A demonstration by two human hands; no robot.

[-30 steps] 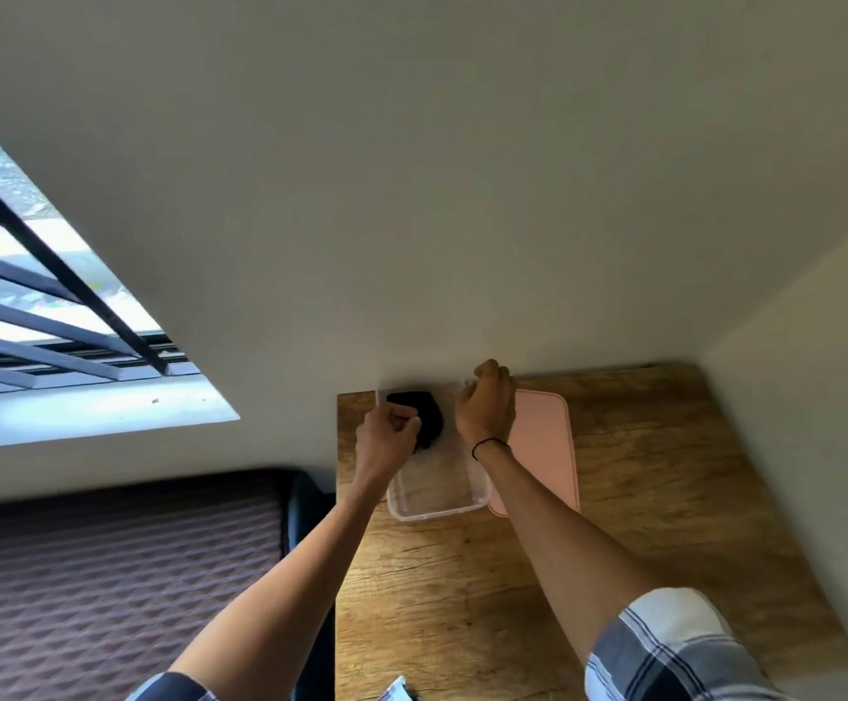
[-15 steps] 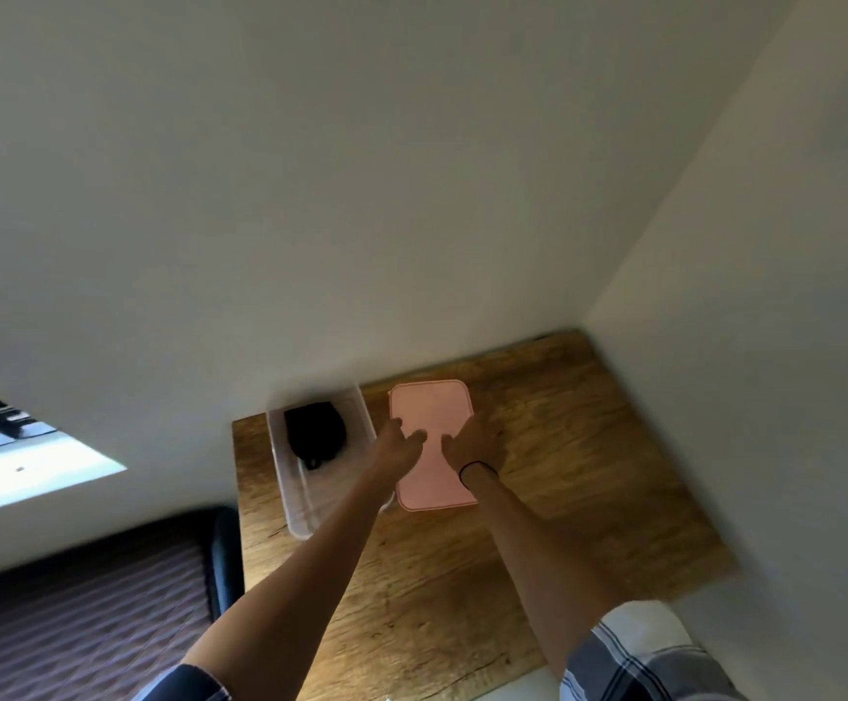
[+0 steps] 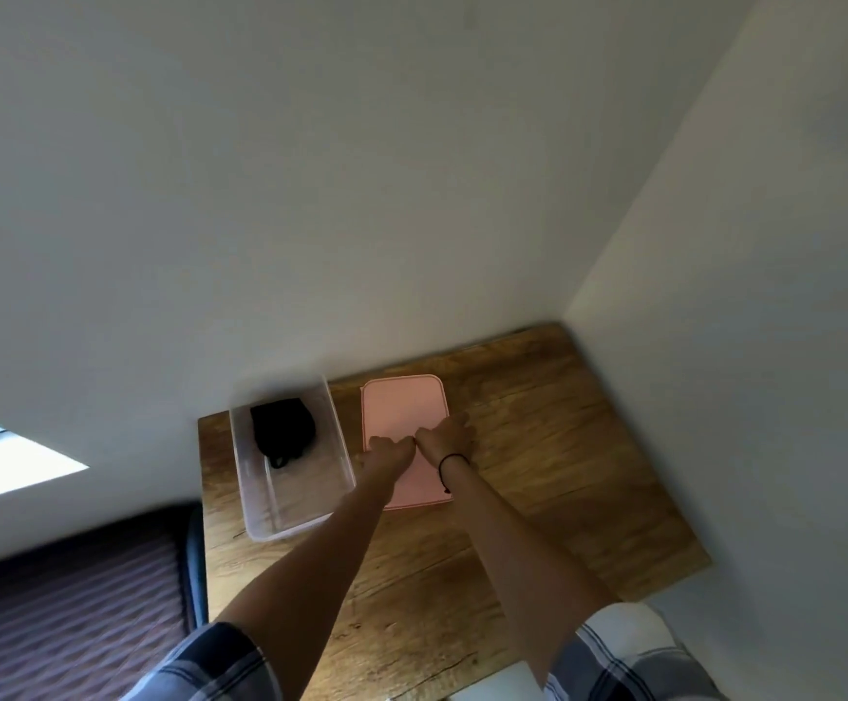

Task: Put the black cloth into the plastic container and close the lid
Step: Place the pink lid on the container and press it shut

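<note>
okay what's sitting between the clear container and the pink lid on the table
Nothing: in the head view only a narrow strip of bare wooden table separates the plastic container from the pink lid.

No text, label or number can be read anywhere

The place looks like a room in a home: a wooden table (image 3: pixel 538 447) stands pushed into a corner of plain white walls (image 3: pixel 361 194), with a striped mattress or rug (image 3: pixel 57 614) beside it and bright window light at left.
</note>
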